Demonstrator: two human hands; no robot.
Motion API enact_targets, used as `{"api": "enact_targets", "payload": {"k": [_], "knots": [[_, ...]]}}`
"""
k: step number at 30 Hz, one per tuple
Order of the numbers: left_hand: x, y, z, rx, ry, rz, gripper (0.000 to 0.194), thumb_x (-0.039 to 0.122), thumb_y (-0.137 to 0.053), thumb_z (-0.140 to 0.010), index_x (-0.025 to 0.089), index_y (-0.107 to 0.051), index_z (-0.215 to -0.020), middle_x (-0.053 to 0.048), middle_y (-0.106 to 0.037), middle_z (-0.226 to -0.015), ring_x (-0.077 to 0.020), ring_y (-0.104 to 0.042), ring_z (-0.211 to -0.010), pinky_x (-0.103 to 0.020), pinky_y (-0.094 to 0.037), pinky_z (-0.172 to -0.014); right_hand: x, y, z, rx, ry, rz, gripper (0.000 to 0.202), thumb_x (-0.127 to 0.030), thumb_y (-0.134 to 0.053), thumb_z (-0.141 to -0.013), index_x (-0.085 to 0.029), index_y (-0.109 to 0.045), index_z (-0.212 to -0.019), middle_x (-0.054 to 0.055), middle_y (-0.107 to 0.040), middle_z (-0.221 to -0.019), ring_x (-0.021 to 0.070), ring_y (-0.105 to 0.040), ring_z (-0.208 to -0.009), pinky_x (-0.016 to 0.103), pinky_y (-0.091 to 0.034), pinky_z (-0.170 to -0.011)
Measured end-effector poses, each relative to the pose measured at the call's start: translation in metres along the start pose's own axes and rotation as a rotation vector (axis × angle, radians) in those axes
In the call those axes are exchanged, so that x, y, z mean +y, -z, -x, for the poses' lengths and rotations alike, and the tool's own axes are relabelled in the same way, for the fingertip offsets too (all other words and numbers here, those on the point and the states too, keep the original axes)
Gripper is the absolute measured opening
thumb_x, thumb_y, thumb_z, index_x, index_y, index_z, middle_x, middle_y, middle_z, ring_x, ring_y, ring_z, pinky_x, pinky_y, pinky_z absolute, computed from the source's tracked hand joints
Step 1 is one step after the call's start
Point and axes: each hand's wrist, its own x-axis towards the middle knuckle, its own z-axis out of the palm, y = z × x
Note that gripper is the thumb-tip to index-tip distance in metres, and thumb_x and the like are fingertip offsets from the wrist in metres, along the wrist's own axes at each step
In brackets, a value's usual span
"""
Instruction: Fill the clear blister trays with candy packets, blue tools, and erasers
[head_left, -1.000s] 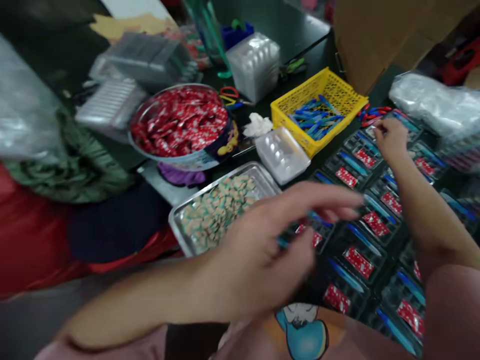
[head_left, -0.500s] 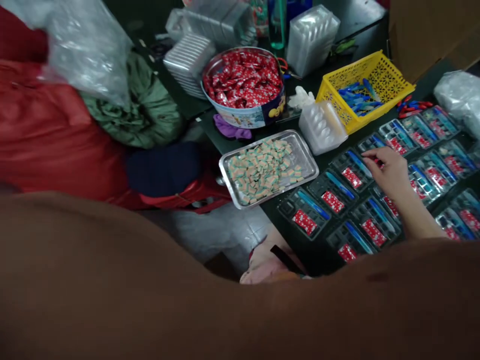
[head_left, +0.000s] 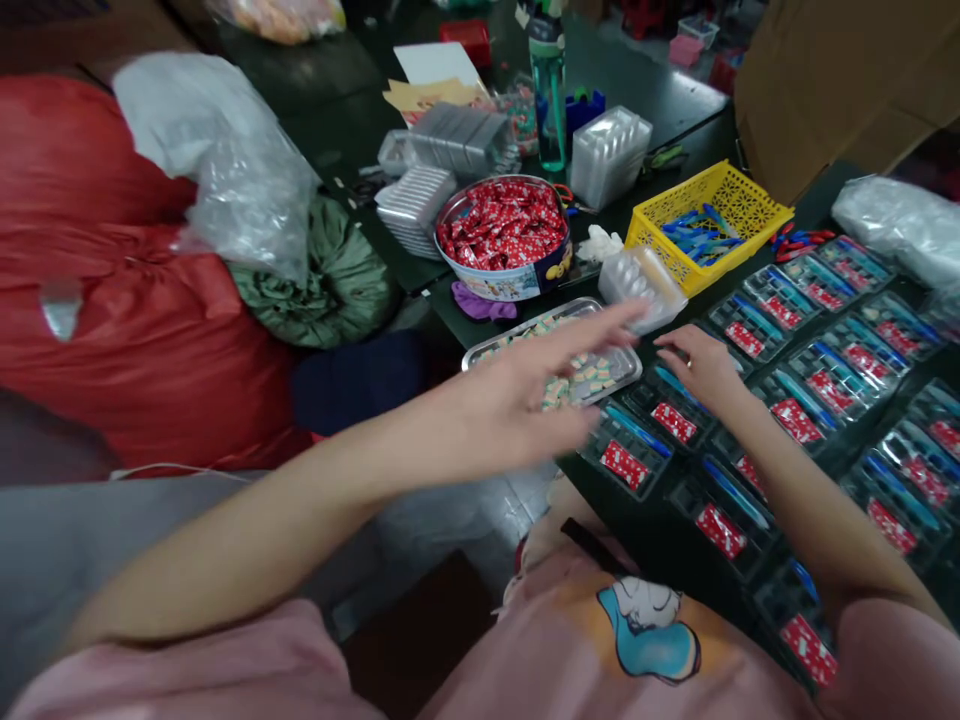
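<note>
My left hand, blurred by motion, reaches across the metal tray with its fingers spread and nothing visible in them. Small beige-and-green blocks lie in that tray, partly hidden by the hand. To the right, my right hand, with a ring on one finger, hovers low over the clear plastic packs, fingers curled in; whatever they hold is too small to make out. Beneath it is a pack with a blue pen and a red dotted packet. Another such pack lies nearer the tray.
Behind the tray stand a round tin of red packets, a yellow basket of blue pens and stacked clear plastic trays. A green bottle stands farther back. Red bags and a green bundle sit at left.
The view has tilted up, and my left arm has come into sight over the tray. My right hand has moved left along the packs, closer to the tray.
</note>
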Motion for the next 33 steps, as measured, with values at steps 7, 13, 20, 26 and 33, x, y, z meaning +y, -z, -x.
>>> {"api": "enact_targets", "payload": {"k": [7, 13, 20, 26, 33], "knots": [[-0.038, -0.007, -0.043, -0.033, -0.342, -0.612, 0.036, 0.023, -0.056, -0.084, 0.021, -0.064, -0.119, -0.009, -0.065, -0.118, -0.0237, -0.06, -0.109, -0.043, -0.046, -0.099, 0.006, -0.049, -0.021, -0.257, 0.002, -0.021, 0.019, -0.016, -0.059, -0.086, -0.013, -0.07, -0.101, 0.01, -0.071, -0.098, 0.0202, -0.064, -0.091, 0.031, -0.048, -0.086], [-0.077, -0.051, -0.07, -0.122, -0.369, -0.731, 0.025, 0.016, -0.052, -0.085, 0.019, -0.072, -0.1, -0.008, -0.071, -0.093, -0.0215, -0.064, -0.089, -0.035, -0.049, -0.086, 0.002, -0.095, -0.042, -0.423, 0.061, 0.178, 0.025, -0.02, -0.048, -0.094, -0.015, -0.07, -0.105, 0.011, -0.068, -0.098, 0.0192, -0.061, -0.095, 0.027, -0.043, -0.085], [-0.07, -0.078, -0.121, -0.233, -0.34, -0.928, 0.022, 0.016, -0.052, -0.084, 0.018, -0.073, -0.091, -0.01, -0.07, -0.091, -0.0223, -0.062, -0.089, -0.034, -0.044, -0.088, 0.009, -0.109, -0.05, -0.519, 0.052, 0.296, 0.013, -0.023, -0.059, -0.089, -0.015, -0.069, -0.091, 0.01, -0.064, -0.093, 0.0183, -0.058, -0.084, 0.025, -0.04, -0.072], [-0.069, -0.09, -0.141, -0.336, -0.216, -1.015, 0.018, 0.019, -0.059, -0.077, 0.014, -0.072, -0.089, -0.013, -0.067, -0.095, -0.0258, -0.06, -0.095, -0.034, -0.043, -0.086, 0.009, -0.107, -0.042, -0.442, -0.016, 0.182, 0.012, -0.015, -0.057, -0.087, -0.016, -0.068, -0.091, 0.007, -0.066, -0.089, 0.0175, -0.059, -0.084, 0.024, -0.04, -0.074], [-0.064, -0.093, -0.142, -0.36, -0.218, -0.93, 0.017, 0.012, -0.062, -0.072, 0.014, -0.069, -0.087, -0.012, -0.067, -0.088, -0.0236, -0.061, -0.09, -0.032, -0.042, -0.083, 0.001, -0.085, -0.039, -0.383, -0.146, -0.103, 0.023, -0.015, -0.061, -0.083, -0.015, -0.068, -0.106, 0.003, -0.069, -0.083, 0.0137, -0.06, -0.073, 0.023, -0.043, -0.073]]}}
